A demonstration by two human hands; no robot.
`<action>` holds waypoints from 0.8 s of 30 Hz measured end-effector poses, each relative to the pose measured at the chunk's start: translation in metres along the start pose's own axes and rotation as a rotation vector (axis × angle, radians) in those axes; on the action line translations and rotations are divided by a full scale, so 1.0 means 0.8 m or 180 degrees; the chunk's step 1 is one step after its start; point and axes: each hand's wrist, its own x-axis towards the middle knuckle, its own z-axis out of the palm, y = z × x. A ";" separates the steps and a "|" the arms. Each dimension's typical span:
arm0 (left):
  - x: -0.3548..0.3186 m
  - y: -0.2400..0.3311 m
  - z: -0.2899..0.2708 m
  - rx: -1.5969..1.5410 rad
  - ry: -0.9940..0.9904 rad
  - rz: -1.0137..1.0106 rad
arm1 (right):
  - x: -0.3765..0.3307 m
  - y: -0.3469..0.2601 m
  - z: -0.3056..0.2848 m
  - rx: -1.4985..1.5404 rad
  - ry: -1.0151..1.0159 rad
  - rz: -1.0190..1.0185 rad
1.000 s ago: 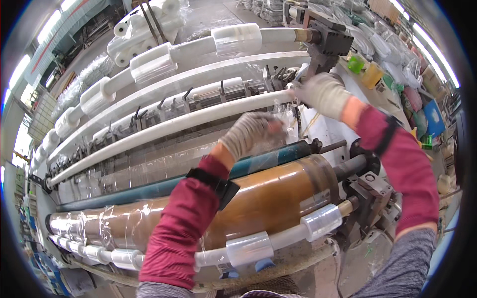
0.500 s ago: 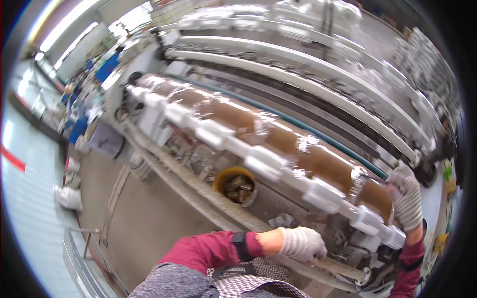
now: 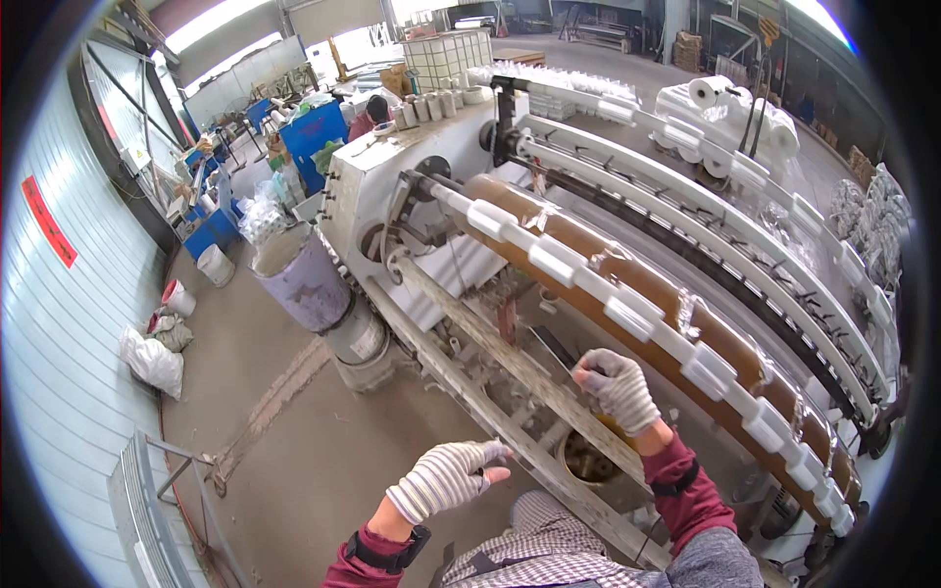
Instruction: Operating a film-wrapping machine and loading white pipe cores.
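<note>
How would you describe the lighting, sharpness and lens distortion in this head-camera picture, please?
Head view: even daylight, with the windows at the top left blown out to white; strong fisheye bending curves the long brown roller and the machine frame, inside a black rim; the left hand and right hand look reasonably sharp, with no evident motion blur.

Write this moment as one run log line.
left hand: free, above floor | right hand: gripping dark flat tool | beside brown roller

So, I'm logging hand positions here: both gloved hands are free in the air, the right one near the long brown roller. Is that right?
Not quite. In the head view only the left hand is free in the air. The right hand rests on the machine's slanted frame bar, near the long brown roller.
</note>
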 end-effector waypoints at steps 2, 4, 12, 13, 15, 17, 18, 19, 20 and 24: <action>0.018 -0.038 -0.052 0.0001 0.0094 0.0074 | 0.062 -0.002 0.051 0.0733 -0.0017 0.0382; 0.038 -0.082 -0.110 -0.0123 0.0341 0.0061 | 0.139 -0.003 0.095 0.0974 -0.0106 0.0313; 0.105 -0.267 -0.384 -0.0237 0.1622 -0.0780 | 0.464 -0.052 0.296 0.1398 -0.0124 0.0070; 0.108 -0.297 -0.419 -0.0464 0.1690 -0.0871 | 0.505 -0.060 0.326 0.1509 -0.0104 0.0170; 0.133 -0.333 -0.486 -0.0928 0.1977 -0.1023 | 0.596 -0.063 0.363 0.1590 -0.0177 0.0160; 0.162 -0.378 -0.542 -0.1122 0.2191 -0.1065 | 0.663 -0.070 0.391 0.1504 0.0164 0.0118; 0.167 -0.416 -0.575 -0.1064 0.2248 -0.1047 | 0.690 -0.080 0.416 0.1570 0.0222 0.0203; 0.180 -0.451 -0.604 -0.1019 0.2283 -0.1012 | 0.717 -0.085 0.435 0.1418 0.0315 0.0149; 0.199 -0.484 -0.630 -0.1140 0.2339 -0.1056 | 0.742 -0.087 0.447 0.1442 0.0360 0.0244; 0.279 -0.672 -0.729 -0.1131 0.2356 -0.1044 | 0.818 -0.098 0.500 0.1552 0.0590 0.0440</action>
